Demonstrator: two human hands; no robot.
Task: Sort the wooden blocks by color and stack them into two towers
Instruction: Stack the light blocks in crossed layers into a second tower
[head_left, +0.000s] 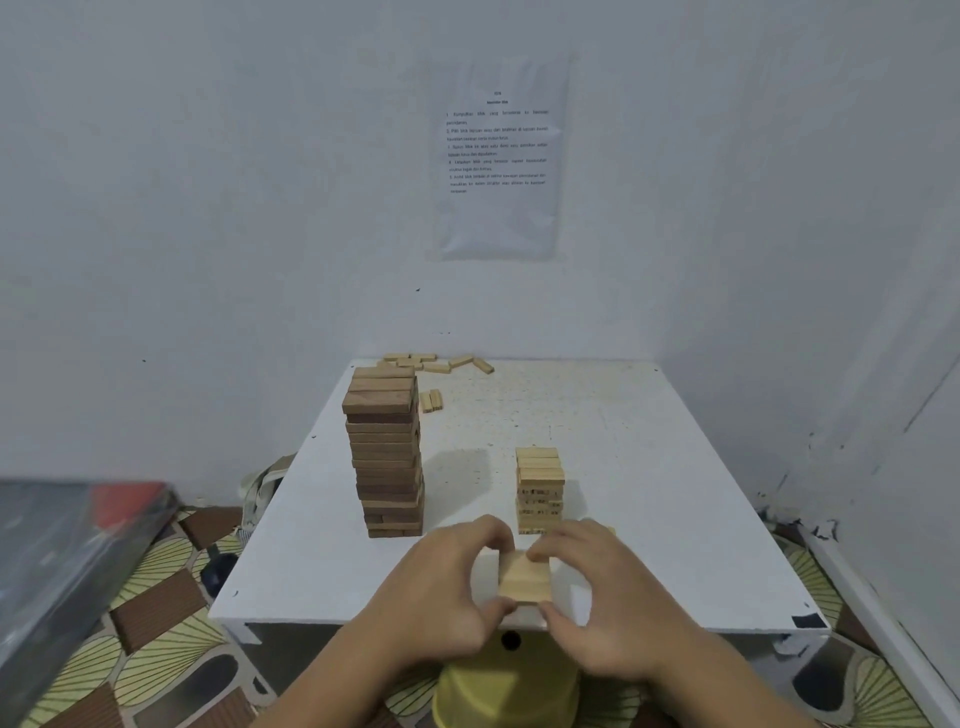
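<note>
Near the front edge of the white table, as the head camera shows it, the person's left hand and right hand meet around a small set of pale blocks. Both hands grip it. The left hand's fingers curl over the far left corner with the thumb at the near edge, and the right hand pinches the right side the same way. The blocks lie flat and side by side, their top faces showing between the two hands. Whether they rest on the table or sit just off it cannot be told.

Just behind the hands stands the pale tower, a short upright stack of light wood with dark print on the ends of some lower blocks. To its left, well apart, stands the dark tower, a much taller stack of brown blocks whose layers are slightly out of line. Beside its top, two loose pale pieces lie next to each other. Farther back, a scatter of pale blocks lies along the table's far edge against the wall.

A printed sheet hangs on the white wall above the table. Below the table's front edge, between the forearms, sits a yellow bucket-like object. A patterned floor mat lies to the left, with a blurred dark flat object at the frame's edge
</note>
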